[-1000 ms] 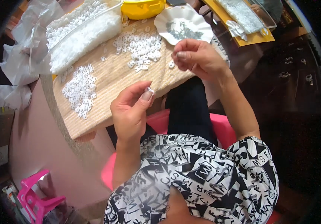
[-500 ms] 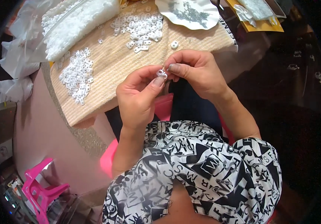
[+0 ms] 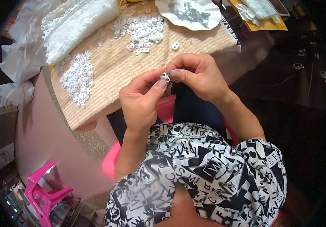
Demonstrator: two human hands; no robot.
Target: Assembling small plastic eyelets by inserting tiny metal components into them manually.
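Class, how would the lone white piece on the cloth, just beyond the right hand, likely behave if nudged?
The piece is probably light, being small beside the right hand. Its smooth, clean-edged look suggests it is stiff. Its oblong shape hints at sliding more than rolling, though the ribbed cloth may slow it.

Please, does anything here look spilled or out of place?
One small white piece lies alone on the striped surface, below the wavy plate, apart from the left pile and the upper pile, so it looks stray. I see no clear spill.
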